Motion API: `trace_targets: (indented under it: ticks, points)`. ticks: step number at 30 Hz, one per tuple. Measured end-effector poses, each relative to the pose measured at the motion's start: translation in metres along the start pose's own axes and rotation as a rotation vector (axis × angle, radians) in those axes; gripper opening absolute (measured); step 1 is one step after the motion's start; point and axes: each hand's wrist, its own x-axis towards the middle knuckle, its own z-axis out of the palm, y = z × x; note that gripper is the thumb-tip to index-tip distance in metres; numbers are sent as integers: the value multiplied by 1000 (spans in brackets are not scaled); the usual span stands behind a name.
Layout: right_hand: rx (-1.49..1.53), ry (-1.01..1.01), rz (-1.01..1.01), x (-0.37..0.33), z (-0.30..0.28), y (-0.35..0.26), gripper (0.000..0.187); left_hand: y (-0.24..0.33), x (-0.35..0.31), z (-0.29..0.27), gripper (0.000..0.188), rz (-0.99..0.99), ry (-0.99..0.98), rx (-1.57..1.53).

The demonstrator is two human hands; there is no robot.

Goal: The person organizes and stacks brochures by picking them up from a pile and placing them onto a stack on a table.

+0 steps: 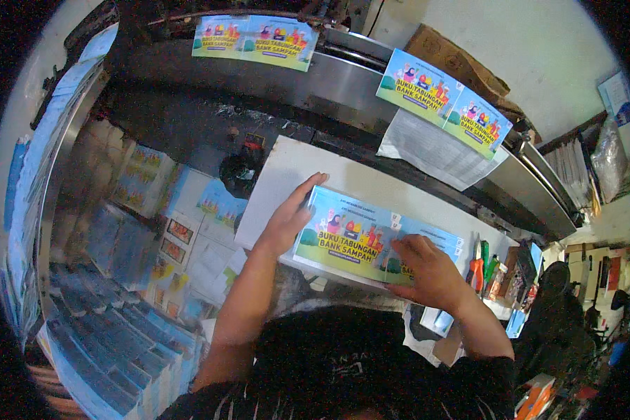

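A stack of printed cover sheets (350, 238), blue, yellow and green with cartoon figures, lies on a white board in front of me. Along the stack's left edge rests my left hand (287, 227), open, its fingers stretched out and touching the side. My right hand (430, 269) is bent over the right half of the stack, closed on the sheets with the thumb by the near edge. The uppermost sheet sits slightly out of line with those beneath. Part of the right half is hidden under this hand.
Matching sheets (255, 42) lie on the metal ledge beyond, with others (444, 105) farther right over white paper. Green- and red-handled tools (479, 266) stand right of the board (273, 168). Tall blue-and-white paper stacks (119, 350) fill the lower left.
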Motion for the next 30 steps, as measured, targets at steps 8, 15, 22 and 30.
trace_targets:
  ticks: [8,15,22,30]
  points:
    - [19,-90,76,6,-23,-19,66,7,1,3,89,23,-15,8]
    - [78,38,3,17,-86,-22,33,6,0,-6,85,92,-24,155]
    - [-106,232,72,54,-142,32,31,5,-2,-3,75,13,-10,247]
    - [-619,919,37,103,-179,101,37,11,-2,0,70,-18,-17,199]
